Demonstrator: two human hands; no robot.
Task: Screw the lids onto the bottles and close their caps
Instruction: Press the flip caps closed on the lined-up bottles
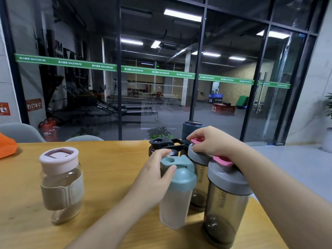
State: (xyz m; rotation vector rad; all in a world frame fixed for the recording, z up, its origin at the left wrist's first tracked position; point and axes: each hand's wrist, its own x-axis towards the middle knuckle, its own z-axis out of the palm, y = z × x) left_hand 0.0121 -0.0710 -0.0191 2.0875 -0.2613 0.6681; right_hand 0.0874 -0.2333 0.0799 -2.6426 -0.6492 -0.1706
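Several bottles stand on the wooden table (111, 162). A frosted shaker with a teal lid (177, 187) stands in the middle; my left hand (154, 175) holds it at the lid, thumb on the front, fingers behind. Behind it is a smoky shaker with a grey lid (197, 155) and a pink cap; my right hand (213, 142) rests on top, fingers curled over that lid and cap. A second smoky shaker with a grey lid and pink cap (228, 194) stands nearest on the right. A black-lidded bottle (161, 143) and a dark blue bottle (192, 128) stand behind.
A clear bottle with a pink lid and a beige sleeve (61, 180) stands apart at the left. An orange object (7, 146) lies at the table's left edge. Grey chair backs (21, 132) are behind the table, with a glass wall beyond. The table's right edge runs close to the shakers.
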